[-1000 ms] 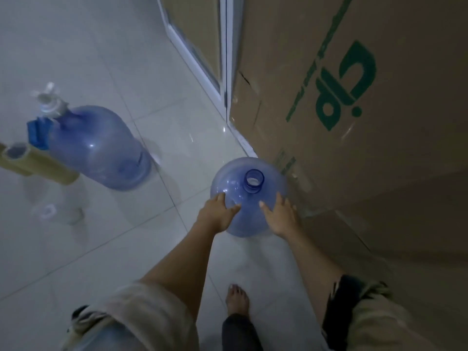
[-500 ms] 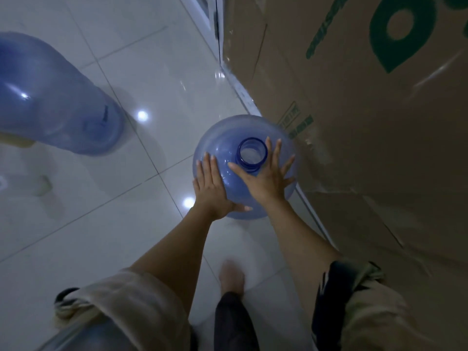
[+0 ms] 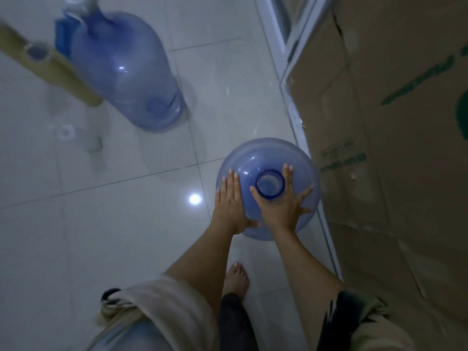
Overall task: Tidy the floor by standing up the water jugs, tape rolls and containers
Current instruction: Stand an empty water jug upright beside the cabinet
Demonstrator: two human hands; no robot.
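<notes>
Head view, left hand (image 3: pixel 229 198), right hand (image 3: pixel 279 207) flat on upright water jug (image 3: pixel 298 158)

Upright water jug (image 3: pixel 253 158): translucent pale blue, neck ring (image 3: pixel 270 184) deeper blue. Second water jug (image 3: pixel 126 72): same translucent blue, solid blue handle piece (image 3: pixel 62 36), whitish cap (image 3: pixel 76 1). Cardboard tube (image 3: pixel 55 69): dull yellow-tan. Floor tiles (image 3: pixel 126 236): glossy pale grey-white, thin dark grout lines. Cardboard box (image 3: pixel 405 122): brown, green print. Sleeves (image 3: pixel 162 300): beige. Trouser leg (image 3: pixel 235 323): black
</notes>
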